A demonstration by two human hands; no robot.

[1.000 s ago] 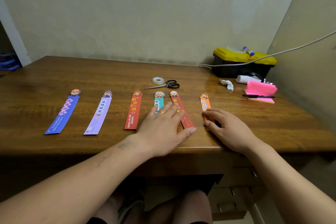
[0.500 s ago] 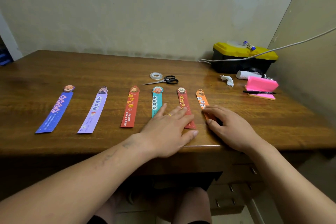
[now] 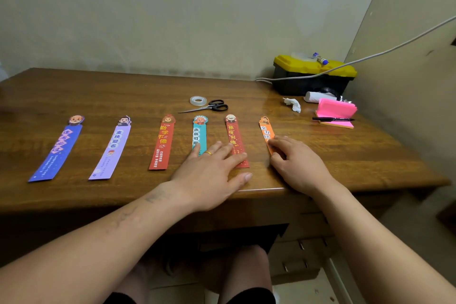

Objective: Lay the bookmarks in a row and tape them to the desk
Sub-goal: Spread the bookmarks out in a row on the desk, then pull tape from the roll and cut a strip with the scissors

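Both hands lie flat and grip nothing, the left hand (image 3: 209, 175) pressing the teal bookmark (image 3: 199, 131) and crimson bookmark (image 3: 233, 133), the right hand (image 3: 298, 165) the orange bookmark (image 3: 265, 129), so lifting carelessly toward the tape roll (image 3: 198, 100) beyond the fingertips could drag these 3 seemingly untaped strips askew.

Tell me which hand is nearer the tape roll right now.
Left. The left hand lies flat over the teal bookmark, the tape roll straight beyond it. The right hand rests on the orange bookmark, farther off to the roll's right.
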